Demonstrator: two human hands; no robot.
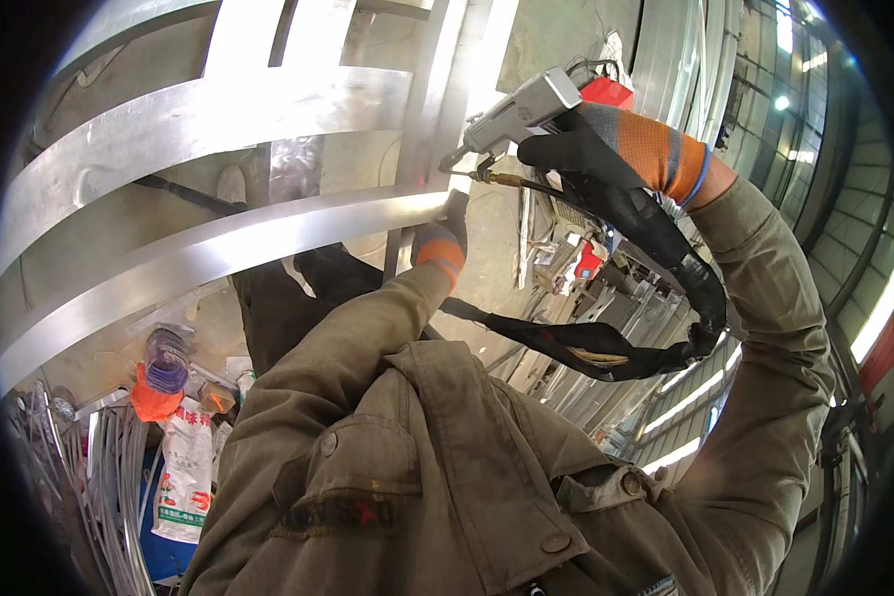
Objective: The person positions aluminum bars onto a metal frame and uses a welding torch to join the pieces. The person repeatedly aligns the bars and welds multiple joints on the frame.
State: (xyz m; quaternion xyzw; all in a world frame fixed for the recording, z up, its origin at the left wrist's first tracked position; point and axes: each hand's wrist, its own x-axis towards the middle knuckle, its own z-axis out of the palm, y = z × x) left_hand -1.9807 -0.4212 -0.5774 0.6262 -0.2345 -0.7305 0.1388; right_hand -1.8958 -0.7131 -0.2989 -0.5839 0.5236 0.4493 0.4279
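Note:
My right hand point(601, 139), in an orange and grey glove, is closed around a grey, box-shaped handheld welding gun point(526, 107). Its nozzle points down and left at a joint in a shiny metal frame point(268, 109). A brass-coloured wire guide point(502, 179) runs under the gun. My left hand point(439, 243), gloved alike, grips the right end of the frame's nearest metal bar point(238, 240), with dark fingertips just below the nozzle. The palm side of that hand is hidden.
A thick black-sleeved cable point(700, 298) loops from the gun past my right arm and back across my front. Lower left lie thin metal strips point(99, 477), a white printed bag point(184, 467) and an orange cloth point(154, 397). Tools and a red item point(588, 260) lie on the right.

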